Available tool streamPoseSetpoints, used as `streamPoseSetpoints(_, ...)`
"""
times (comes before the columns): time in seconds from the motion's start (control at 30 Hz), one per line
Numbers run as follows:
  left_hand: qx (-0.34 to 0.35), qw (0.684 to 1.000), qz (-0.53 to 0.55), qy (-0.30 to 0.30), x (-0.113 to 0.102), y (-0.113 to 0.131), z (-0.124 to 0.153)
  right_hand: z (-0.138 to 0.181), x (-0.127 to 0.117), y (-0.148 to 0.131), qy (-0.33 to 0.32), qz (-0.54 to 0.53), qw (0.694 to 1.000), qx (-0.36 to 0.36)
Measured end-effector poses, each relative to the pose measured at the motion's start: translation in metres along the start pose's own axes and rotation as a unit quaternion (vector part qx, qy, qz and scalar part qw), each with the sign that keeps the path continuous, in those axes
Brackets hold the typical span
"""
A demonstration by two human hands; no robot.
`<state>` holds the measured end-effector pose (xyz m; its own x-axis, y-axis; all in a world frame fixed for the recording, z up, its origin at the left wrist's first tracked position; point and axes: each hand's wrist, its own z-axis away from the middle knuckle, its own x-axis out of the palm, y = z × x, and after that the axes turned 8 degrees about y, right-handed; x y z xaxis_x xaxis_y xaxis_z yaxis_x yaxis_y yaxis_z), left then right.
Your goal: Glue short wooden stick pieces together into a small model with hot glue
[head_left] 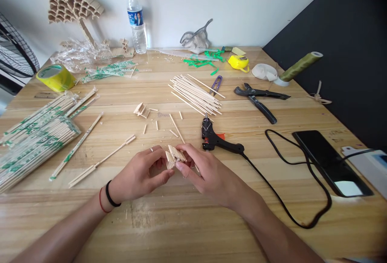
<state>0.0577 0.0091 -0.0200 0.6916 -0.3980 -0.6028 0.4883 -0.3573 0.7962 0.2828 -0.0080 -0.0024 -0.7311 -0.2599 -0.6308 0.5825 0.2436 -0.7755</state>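
the left hand (139, 176) and the right hand (208, 174) pinch together a small bundle of cut sticks (174, 156) at table centre, fingers closed narrow on it. the glue gun (216, 138) lies at 2 o'clock; i judge gluing needs steady alignment.

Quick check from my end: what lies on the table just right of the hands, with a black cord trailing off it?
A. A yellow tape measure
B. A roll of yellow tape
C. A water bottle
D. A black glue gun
D. The black glue gun lies just right of the right hand and the small stick bundle that both hands hold; its black cord loops off to the right.
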Motion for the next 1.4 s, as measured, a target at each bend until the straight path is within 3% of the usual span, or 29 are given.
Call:
streamPoseSetpoints(0.77,0.001,1.0,0.003,-0.011,-0.0005,0.0026,-0.0015,0.0062,0.0024,-0.0021,-0.014,0.045,0.999,0.015)
streamPoseSetpoints(1.4,0.003,1.0,0.008,-0.01,-0.0016,0.0037,-0.0008,0.0035,0.0002,-0.0024,-0.028,0.021,0.999,0.023)
